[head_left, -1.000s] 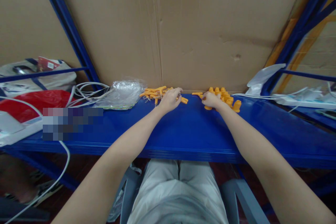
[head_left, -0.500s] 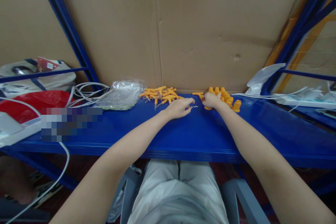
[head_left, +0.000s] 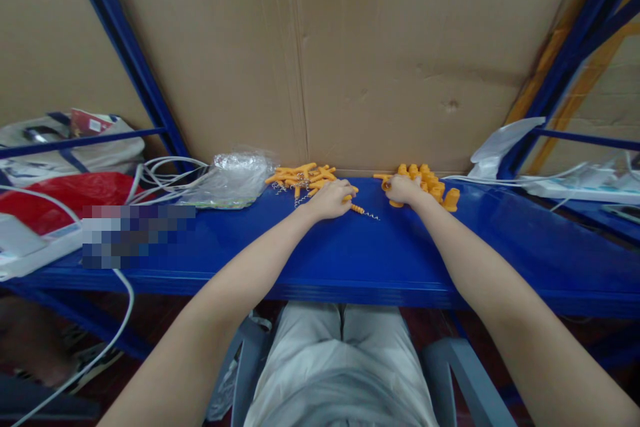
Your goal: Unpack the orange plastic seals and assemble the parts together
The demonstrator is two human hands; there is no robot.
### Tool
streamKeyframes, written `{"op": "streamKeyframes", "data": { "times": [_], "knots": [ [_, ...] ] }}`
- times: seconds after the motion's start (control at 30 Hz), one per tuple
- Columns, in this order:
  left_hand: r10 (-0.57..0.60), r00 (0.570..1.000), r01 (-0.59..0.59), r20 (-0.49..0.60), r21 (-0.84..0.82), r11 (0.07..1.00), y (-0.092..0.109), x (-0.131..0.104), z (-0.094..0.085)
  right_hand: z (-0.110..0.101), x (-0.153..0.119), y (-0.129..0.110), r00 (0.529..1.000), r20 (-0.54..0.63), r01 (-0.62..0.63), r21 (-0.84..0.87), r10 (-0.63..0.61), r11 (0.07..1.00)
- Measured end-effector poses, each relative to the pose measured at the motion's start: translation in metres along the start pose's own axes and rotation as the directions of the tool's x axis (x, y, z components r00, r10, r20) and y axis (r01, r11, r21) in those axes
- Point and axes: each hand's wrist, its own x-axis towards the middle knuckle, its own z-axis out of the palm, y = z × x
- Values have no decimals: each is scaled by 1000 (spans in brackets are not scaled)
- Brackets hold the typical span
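Note:
My left hand (head_left: 332,199) is closed around a corkscrew (head_left: 358,209) with a yellow plastic handle, its metal spiral pointing right and slightly toward me. Just behind and left of that hand lies a pile of similar yellow corkscrews (head_left: 300,177), spirals sticking out. On the right, the fingers of my right hand (head_left: 406,189) are closed on a yellow plastic piece (head_left: 384,180), from which a thin rod points left; the rest of it is hidden by the fingers. Beside this hand, several yellow cup-shaped plastic parts (head_left: 430,181) stand in rows, partly covered by it.
A blue shelf top (head_left: 370,260) carries everything, with a cardboard sheet (head_left: 380,67) upright behind. Clear plastic bags (head_left: 230,180), white cables (head_left: 165,173) and a red bag (head_left: 85,190) lie to the left. White cables (head_left: 480,180) also run along the right side.
My left hand has moved slightly left and closed on the corkscrew, whose yellow shank now shows with its spiral angled toward me. My right hand has stayed nearly in place.

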Motion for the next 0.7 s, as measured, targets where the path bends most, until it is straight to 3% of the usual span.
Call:
{"op": "streamKeyframes", "data": {
  "times": [0.2,0.4,0.7],
  "knots": [
    [-119,958,104,260,68,992,5,-3,-4,-22,-10,3,999,-38,5,-80,-8,997],
    [-236,948,215,212,117,970,9,-3,-11,-48,-10,15,999,-6,-44,-134,43,990],
    [-307,922,297,237,77,952,5,0,-9,-47,-18,0,1000,28,-9,-171,14,985]
  ]
}}
